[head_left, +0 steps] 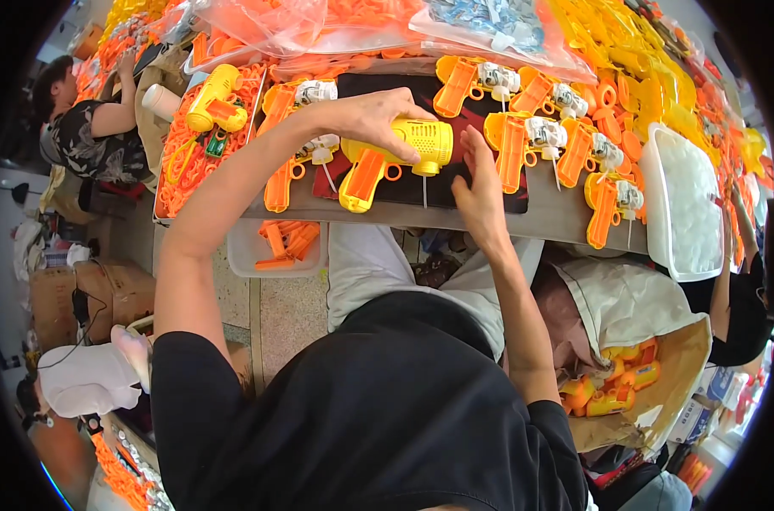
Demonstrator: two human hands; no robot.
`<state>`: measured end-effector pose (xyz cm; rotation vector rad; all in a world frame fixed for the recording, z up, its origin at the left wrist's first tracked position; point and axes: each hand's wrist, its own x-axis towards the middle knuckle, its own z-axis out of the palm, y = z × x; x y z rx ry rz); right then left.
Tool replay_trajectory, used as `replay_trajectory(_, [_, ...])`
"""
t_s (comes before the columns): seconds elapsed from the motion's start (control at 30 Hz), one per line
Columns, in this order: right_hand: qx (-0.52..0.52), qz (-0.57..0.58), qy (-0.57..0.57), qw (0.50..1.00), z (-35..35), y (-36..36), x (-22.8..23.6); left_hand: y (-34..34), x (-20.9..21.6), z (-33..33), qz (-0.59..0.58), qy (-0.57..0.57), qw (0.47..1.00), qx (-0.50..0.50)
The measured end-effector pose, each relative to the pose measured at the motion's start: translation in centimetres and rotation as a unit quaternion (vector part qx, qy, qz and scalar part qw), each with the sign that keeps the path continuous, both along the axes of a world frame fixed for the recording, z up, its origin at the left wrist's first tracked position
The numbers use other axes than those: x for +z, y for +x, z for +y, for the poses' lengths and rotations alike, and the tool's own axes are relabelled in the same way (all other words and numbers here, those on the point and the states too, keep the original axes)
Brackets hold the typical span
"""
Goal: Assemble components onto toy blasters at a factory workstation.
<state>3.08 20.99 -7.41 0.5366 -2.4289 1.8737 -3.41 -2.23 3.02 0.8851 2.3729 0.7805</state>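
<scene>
From the head camera I see my left hand (378, 119) clamped over the top of a yellow toy gun (395, 157) with an orange grip, held just above the dark mat (404, 189) on the workbench (549, 217). My right hand (481, 192) is open, fingers together, edge-on beside the toy's barrel. Rows of half-built orange and yellow guns (532, 140) crowd the mat beyond. A white tub (681, 204) sits at the right, a cloth sack (634, 341) of finished toys below it, clear bags (319, 25) of parts at the back.
</scene>
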Motion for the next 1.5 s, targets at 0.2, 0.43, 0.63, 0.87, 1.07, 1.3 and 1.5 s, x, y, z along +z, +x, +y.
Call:
replay_trajectory(0.2, [0.028, 0.031, 0.037, 0.998, -1.7, -1.5, -1.7, -0.3, -4.2, -1.2, 0.125, -0.053, 0.991, -0.014])
replay_trajectory(0.43, [0.046, 0.060, 0.104, 0.992, -1.4, -3.2, -1.9, 0.8, -3.0, 0.8, 0.111, -0.101, 0.989, 0.004])
replay_trajectory(0.63, [0.063, 0.031, 0.070, 0.995, -1.1, -3.3, -1.5, 0.4, -2.0, 1.2, 0.123, -0.102, 0.987, 0.010])
replay_trajectory(0.87, [0.066, 0.014, 0.044, 0.997, -1.0, -3.3, -1.2, 0.7, -2.2, 1.8, 0.114, -0.136, 0.984, 0.019])
replay_trajectory(1.07, [0.074, 0.028, 0.025, 0.997, -1.0, -3.2, -1.1, 0.7, -1.8, 2.1, 0.117, -0.180, 0.976, -0.022])
replay_trajectory(1.3, [0.062, 0.006, 0.051, 0.997, -1.3, -3.1, -0.6, 1.0, -1.4, 2.6, 0.088, -0.240, 0.966, -0.035])
replay_trajectory(1.5, [0.104, 0.014, 0.046, 0.993, -0.8, -4.1, -1.1, 1.3, -2.4, 2.3, 0.153, -0.180, 0.971, -0.033])
